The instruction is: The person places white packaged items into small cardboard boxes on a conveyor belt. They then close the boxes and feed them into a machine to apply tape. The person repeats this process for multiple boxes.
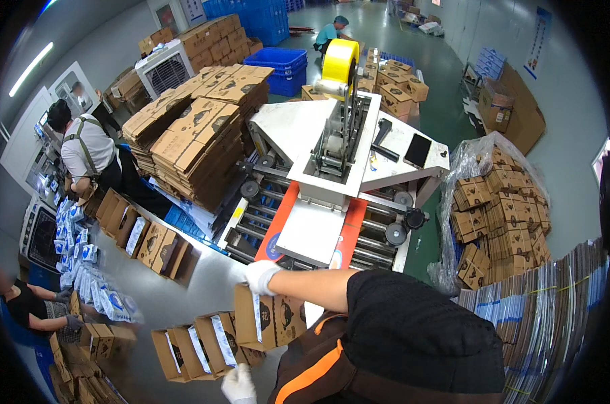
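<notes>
My right hand, in a white glove, reaches left across my body. Its fingers are closed over the top edge of a brown cardboard box with dark print, which stands open at one side and shows a white and blue packet inside. Near the lower edge, my left hand, also white-gloved, is beside the near end of a row of open cardboard boxes with white packets in them. How its fingers are bent is not clear. Just beyond my right hand stands a tape sealing machine with rollers and orange side belts.
A yellow tape roll tops the machine; a phone lies on its side plate. Flat cartons are stacked beyond the bench. White-and-blue packets lie left, near two co-workers. Wrapped boxes and flat bundles stand right.
</notes>
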`<state>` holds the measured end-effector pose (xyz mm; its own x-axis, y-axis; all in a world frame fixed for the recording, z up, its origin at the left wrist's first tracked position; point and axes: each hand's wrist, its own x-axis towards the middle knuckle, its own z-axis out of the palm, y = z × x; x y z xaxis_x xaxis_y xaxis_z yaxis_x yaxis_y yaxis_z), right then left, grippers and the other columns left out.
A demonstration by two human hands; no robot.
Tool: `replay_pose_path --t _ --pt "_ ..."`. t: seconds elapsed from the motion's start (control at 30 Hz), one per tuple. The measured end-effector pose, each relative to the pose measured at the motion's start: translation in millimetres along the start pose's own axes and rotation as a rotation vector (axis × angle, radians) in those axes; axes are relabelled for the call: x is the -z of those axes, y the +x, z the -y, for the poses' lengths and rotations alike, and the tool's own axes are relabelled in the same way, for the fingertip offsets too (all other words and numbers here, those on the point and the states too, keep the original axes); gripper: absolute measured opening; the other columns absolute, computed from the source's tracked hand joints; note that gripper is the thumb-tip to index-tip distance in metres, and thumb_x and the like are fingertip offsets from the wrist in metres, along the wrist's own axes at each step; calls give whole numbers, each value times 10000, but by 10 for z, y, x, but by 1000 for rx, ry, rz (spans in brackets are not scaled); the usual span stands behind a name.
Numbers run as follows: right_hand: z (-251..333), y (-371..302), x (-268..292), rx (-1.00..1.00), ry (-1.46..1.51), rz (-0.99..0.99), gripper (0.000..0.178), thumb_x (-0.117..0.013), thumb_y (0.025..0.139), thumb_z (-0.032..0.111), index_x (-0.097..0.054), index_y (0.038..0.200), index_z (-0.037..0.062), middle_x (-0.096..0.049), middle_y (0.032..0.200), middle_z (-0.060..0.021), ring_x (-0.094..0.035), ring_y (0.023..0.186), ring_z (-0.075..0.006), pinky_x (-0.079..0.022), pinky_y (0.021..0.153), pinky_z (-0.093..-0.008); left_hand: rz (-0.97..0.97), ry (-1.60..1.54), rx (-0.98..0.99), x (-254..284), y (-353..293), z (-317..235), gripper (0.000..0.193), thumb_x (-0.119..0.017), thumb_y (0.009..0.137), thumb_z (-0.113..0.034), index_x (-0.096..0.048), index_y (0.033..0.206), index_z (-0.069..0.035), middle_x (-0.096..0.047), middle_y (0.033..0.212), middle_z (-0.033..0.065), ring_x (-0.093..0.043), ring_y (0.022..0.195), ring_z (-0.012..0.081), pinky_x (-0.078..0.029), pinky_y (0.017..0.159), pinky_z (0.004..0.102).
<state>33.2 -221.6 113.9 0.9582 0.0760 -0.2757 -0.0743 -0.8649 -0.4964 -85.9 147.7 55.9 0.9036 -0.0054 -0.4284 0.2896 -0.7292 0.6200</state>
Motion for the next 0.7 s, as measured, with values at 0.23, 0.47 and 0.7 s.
replay_pose_path --t 0.23,0.47,0.7 --pt "-825 -728 94 -101 463 -59 207 -717 750 187 -641 879 43 -697 808 -182 -686 751 -365 -542 704 -434 175 -220 -268 -844 -129 -1118 461 -793 870 -196 -628 1251 3 -656 1106 115 -640 913 192 -526 837 329" --pt "-1214 -969 -441 -84 769 -74 78 -609 781 71 -533 799 75 -560 655 -77 -588 537 -193 -475 501 -357 67 -7 -120 -815 -175 -1507 479 -748 904 -426 -699 1115 1 -753 966 129 -716 916 215 -545 846 356" --pt "-774 -201 -594 254 527 -224 70 -646 831 133 -605 870 92 -649 767 -109 -645 717 -241 -529 681 -411 271 -196 240 -496 98 -969 383 -525 1027 -381 -624 1073 -14 -726 829 163 -679 606 205 -525 554 353"
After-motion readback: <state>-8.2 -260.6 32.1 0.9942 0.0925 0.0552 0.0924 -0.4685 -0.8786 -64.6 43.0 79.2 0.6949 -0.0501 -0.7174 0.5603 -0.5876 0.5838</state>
